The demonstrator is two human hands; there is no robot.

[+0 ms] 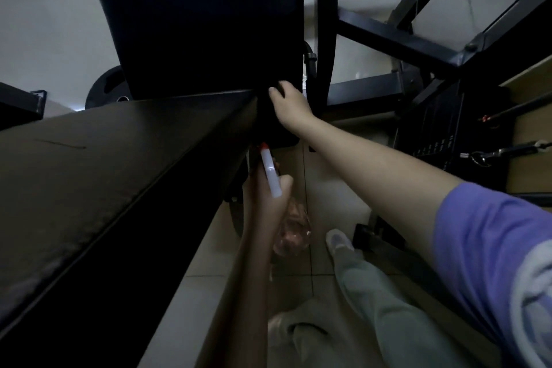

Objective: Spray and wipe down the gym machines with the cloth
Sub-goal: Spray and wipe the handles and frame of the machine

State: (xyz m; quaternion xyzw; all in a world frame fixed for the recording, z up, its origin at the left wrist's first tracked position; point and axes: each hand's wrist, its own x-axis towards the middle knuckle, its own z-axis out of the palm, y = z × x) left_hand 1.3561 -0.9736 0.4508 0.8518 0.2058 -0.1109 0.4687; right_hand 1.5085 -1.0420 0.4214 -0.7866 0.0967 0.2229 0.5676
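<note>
A black padded bench [98, 164] runs from the lower left to the middle, and its upright back pad [197, 21] stands behind it. My right hand [291, 104] reaches to the bench's right edge where the two pads meet, fingers curled on a dark cloth [270, 125] that hangs down the side. Just below, my left hand [264, 191] grips a clear spray bottle [292, 233] by the neck. The bottle's white spray head [270, 173] with its red nozzle points up toward the bench's underside. The dim light blurs the cloth's outline.
A black steel machine frame [391, 42] crosses the upper right, with a weight stack [433, 131] and cable clips [484, 155] beside it. A weight plate [106, 88] leans behind the bench at the left. My shoe [337, 240] stands on the tiled floor [328, 188].
</note>
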